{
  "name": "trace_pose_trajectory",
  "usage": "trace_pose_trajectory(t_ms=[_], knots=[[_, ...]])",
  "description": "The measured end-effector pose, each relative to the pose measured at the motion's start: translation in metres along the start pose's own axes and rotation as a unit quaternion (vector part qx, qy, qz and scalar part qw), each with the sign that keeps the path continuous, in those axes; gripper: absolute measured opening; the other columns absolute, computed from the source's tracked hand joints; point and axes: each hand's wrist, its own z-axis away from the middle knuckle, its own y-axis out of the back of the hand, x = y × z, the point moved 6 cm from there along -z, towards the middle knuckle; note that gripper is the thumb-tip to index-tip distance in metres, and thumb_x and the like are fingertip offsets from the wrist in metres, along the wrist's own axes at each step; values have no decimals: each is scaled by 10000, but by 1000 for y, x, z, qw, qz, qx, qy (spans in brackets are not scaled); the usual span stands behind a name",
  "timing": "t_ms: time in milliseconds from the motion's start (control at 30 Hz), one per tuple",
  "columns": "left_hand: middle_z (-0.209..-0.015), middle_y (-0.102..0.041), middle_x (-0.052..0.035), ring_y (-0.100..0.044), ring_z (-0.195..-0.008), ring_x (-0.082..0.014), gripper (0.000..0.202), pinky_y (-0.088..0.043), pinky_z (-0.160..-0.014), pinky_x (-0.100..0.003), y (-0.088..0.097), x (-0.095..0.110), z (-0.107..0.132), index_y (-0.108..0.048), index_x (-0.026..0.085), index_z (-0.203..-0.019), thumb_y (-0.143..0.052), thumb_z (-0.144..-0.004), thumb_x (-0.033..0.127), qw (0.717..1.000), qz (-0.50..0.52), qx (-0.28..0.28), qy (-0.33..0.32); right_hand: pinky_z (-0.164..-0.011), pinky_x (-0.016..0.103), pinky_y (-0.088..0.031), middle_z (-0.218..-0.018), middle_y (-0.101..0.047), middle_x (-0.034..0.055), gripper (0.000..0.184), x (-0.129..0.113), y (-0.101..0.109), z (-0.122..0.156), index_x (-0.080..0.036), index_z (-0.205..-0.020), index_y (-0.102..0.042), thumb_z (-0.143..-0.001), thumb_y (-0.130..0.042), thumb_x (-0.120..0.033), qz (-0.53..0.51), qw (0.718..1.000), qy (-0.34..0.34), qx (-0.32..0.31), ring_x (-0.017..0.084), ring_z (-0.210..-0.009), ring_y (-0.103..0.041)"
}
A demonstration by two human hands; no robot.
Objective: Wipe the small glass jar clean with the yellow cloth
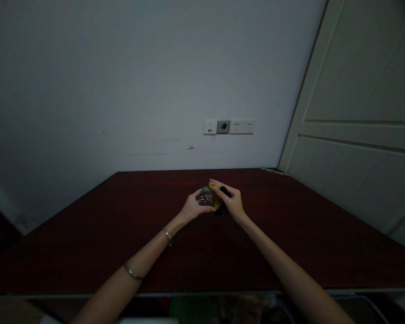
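The clear container (207,197) is small, rounded and glossy, with bright glints across its transparent side; it is held in a grasp that partly hides it. Close against the container's right side is a yellow-and-black piece (218,203), also held: its yellow edge reaches the container's upper right, its dark parts sit farther right. Its exact form is unclear.

The desk (121,202) is dark red-brown, streaked faintly darker. Over its middle, toward the far edge, the jar (207,198) is clear with pale glints; the item (218,201) against it is yellow and black. Both bracelets (168,236) are silvery. Beyond the far edge, the wall (121,67) is greyish white with dark scuffs, the sockets (242,127) white, the switch plate (223,127) grey and black.
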Motion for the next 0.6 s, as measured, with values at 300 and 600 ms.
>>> trace_pose_trajectory(t_ms=[300, 600], knots=[[-1030, -656, -113, -611, -935, -225, 589, -455, -869, -351, 11, -4, -3, -597, 104, -1033, -809, -507, 258, 998, -30, 55, -4, -1010, 488, -379, -1132, -643, 34, 193, -20, -18, 10, -283, -960, -694, -787, -612, -309, 73, 986, 115, -93, 251, -1159, -519], [-1115, -620, -128, -589, -1008, -242, 743, -445, -905, -367, 2, 1, 0, -542, 113, -1125, -835, -452, 220, 1000, -17, -6, -10, -976, 430, -425, -1113, -654, 64, 255, 2, -3, -3, -220, -949, -697, -782, -596, -384, 0, 999, -11, -42, 247, -1063, -591]])
